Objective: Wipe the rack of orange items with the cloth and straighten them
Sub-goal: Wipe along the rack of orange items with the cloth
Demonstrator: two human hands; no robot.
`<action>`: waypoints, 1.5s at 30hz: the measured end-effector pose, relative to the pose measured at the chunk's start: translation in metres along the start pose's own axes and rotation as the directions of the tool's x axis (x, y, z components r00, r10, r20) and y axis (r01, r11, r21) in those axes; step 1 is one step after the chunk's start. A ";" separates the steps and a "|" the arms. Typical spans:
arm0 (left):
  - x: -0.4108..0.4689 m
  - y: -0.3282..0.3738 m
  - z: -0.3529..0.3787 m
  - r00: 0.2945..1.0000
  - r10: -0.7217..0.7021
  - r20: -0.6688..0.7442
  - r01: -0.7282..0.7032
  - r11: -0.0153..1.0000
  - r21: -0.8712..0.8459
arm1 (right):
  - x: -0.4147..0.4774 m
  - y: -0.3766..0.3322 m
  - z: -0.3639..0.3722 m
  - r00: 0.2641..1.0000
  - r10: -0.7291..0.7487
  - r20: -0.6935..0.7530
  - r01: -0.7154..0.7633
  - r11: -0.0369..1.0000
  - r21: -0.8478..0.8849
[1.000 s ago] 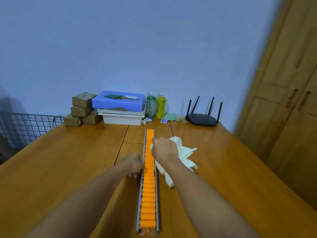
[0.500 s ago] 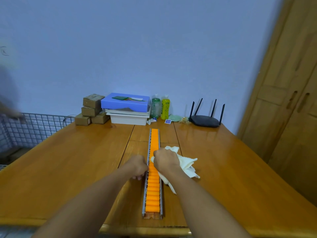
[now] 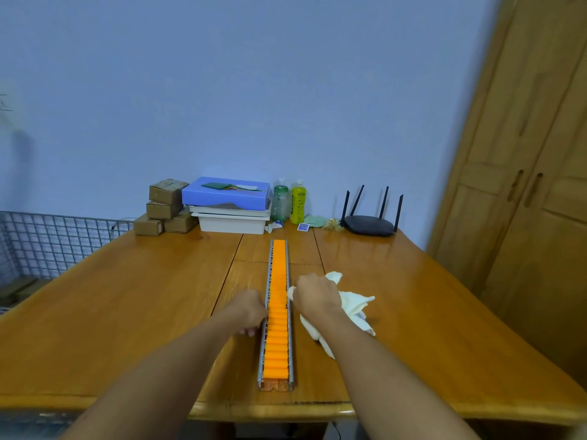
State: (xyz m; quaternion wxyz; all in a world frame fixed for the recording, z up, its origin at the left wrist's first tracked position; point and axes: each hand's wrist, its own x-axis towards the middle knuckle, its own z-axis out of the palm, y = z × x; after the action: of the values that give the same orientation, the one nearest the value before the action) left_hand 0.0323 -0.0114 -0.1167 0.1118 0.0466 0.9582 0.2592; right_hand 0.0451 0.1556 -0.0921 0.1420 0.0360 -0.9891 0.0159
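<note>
Half left, I judge: right hand [image 3: 317, 296] clutches cloth [image 3: 353, 305] beside the rack [image 3: 290, 350], left hand [image 3: 250, 309] curls fingers [image 3: 250, 332] on its rail; orange items [image 3: 279, 271] beyond look straight.

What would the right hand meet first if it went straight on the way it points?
Likely the rack: the right hand, gripping the cloth, points forward and left at its right rail, close beside it. Depth is unclear.

Both forearms are bare along all of their visible length, from the lower edge of the view up to the wrists. The left hand [image 3: 251, 310] and the right hand [image 3: 316, 296] are bare as well, their fingers mostly hidden from the camera.
</note>
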 end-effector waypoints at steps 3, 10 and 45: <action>-0.005 0.000 0.000 1.000 -0.011 0.000 0.011 1.000 0.018 | 0.000 -0.012 -0.008 0.995 -0.053 -0.080 0.055 0.998 0.023; -0.017 -0.002 0.004 0.999 -0.032 -0.007 0.032 0.998 -0.056 | -0.009 -0.045 0.003 0.991 -0.118 -0.057 0.122 0.991 0.055; -0.098 -0.007 0.018 1.000 0.008 0.012 -0.008 0.999 -0.052 | -0.085 -0.066 -0.022 0.996 -0.085 -0.039 0.085 0.996 0.005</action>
State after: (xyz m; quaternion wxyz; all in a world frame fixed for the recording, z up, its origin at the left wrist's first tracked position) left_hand 0.1319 -0.0228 -0.1170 0.1179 0.0491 0.9502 0.2842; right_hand 0.1372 0.0964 -0.0938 0.1614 0.0781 -0.9837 0.0138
